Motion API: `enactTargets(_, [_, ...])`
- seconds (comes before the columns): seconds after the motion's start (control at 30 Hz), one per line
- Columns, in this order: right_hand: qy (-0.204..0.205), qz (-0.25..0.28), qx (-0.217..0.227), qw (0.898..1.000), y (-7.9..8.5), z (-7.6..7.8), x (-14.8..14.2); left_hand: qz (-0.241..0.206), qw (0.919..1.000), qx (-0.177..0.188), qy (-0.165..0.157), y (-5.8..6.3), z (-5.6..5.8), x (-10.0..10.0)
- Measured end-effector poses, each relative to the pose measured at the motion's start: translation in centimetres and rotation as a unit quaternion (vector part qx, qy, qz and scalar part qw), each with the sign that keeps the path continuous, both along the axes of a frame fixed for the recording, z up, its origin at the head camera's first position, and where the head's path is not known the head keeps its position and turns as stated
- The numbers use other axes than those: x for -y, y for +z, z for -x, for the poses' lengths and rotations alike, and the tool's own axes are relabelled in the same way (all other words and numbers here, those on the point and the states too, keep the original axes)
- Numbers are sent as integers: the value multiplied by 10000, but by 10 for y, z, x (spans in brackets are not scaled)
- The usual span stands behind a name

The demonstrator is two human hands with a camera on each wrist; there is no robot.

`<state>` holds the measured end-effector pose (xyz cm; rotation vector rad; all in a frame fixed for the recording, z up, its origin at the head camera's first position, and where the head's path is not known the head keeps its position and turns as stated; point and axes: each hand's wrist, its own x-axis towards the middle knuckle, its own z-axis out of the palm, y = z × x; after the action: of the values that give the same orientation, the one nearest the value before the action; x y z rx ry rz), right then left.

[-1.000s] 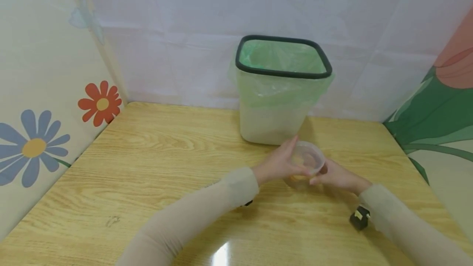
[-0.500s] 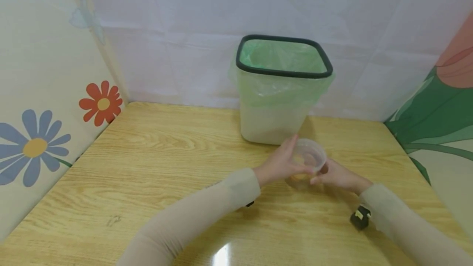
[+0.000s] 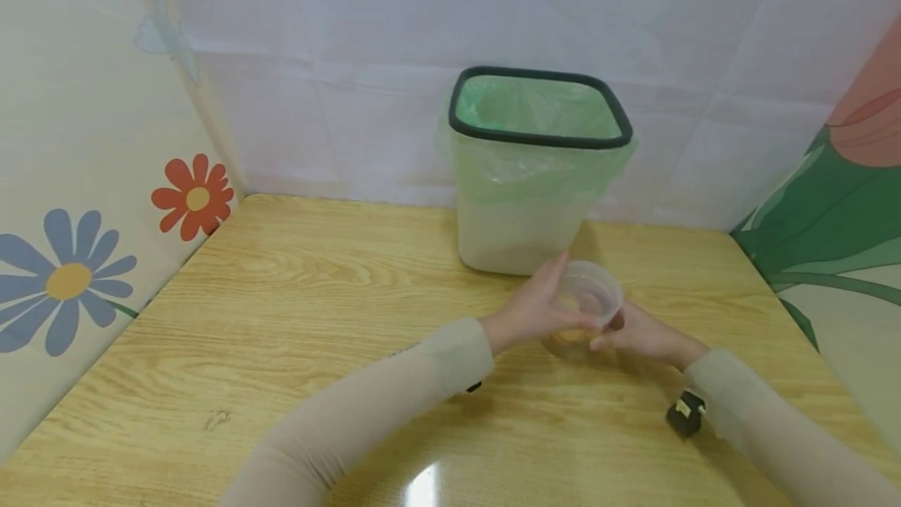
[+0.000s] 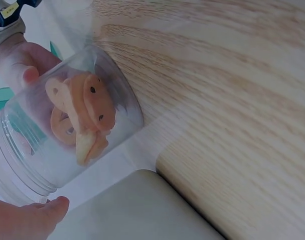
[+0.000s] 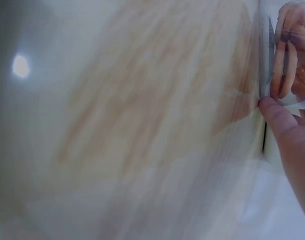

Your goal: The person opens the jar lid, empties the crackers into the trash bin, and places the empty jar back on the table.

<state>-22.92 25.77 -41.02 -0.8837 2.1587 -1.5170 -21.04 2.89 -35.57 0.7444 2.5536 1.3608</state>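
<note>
Both hands are on a clear plastic jar (image 3: 590, 292) near the foot of the bin. My left hand (image 3: 536, 310) curls round the jar's lid end, thumb and fingers on either side of the rim. My right hand (image 3: 644, 335) grips the jar's body lower down from the right. Inside lie several orange-brown, cookie-like pieces (image 4: 92, 97), some with small dark spots. Ridges of a screw neck (image 4: 25, 167) show under the lid in the left wrist view. The right wrist view catches the right thumb (image 5: 282, 120) pressed at the jar's base edge.
A pale bin (image 3: 521, 217) with a dark rim and green liner stands on the wood-grain table (image 3: 296, 288) just behind the hands. White cloth (image 3: 352, 100) hangs behind it, and flower-printed panels (image 3: 838, 241) flank the table.
The jar's lid end has shifted slightly up and to the right in the head view, the left hand's fingers moving up a little with it. The right hand stays nearly still.
</note>
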Motion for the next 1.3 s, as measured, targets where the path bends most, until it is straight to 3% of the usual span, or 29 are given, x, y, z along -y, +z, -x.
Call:
enactTargets(0.37, [-8,-16,-120,9999,0,0,0,233,9983,-541,7,0,2,9])
enactTargets(0.77, [-137,-173,-137,9997,-1,1,0,242,9985,-494,36,2,1,17])
enactTargets(1.1, [17,-104,-77,9999,-4,4,0,247,9983,-517,108,0,-1,27])
enactTargets(1.3, [-70,-336,-173,9993,0,2,1,287,9976,-625,124,3,-2,33])
